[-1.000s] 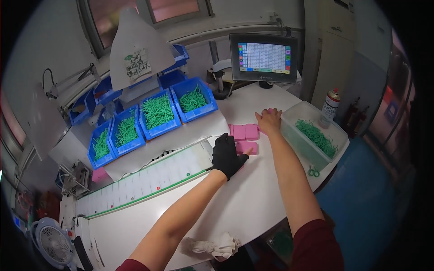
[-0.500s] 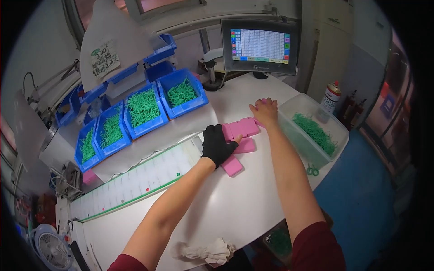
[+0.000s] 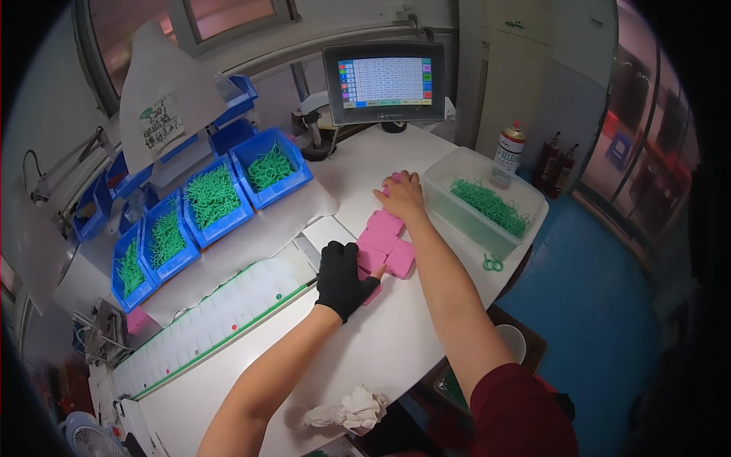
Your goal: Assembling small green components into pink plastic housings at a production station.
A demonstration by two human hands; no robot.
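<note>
Several flat pink rectangular blocks (image 3: 381, 226) lie close together on the white tabletop in front of me. My left hand (image 3: 344, 283), in a black fingerless glove, bends round the near left side of the group, its bare thumb stretched along a block. A lower pink block (image 3: 371, 292) shows partly beneath that hand. At the far end of the group, my bare right hand (image 3: 401, 196) grips another pink block (image 3: 394, 180) from above, mostly covering it. Just left of the blocks is the end of a long, green-edged white tray (image 3: 228, 316) with narrow divisions.
Blue bins (image 3: 282, 186) of green rings stand at left. A translucent tub (image 3: 476, 228) with more green pieces sits right, near loose green rings (image 3: 493, 263) and a spray can (image 3: 509, 148). Behind is a screen (image 3: 384, 114); a crumpled white cloth (image 3: 362, 407) lies at the near edge.
The view has swung to the right. My left hand has come nearer to me, and the pink blocks sit in a different, tighter arrangement. My right hand stays at the far block.
</note>
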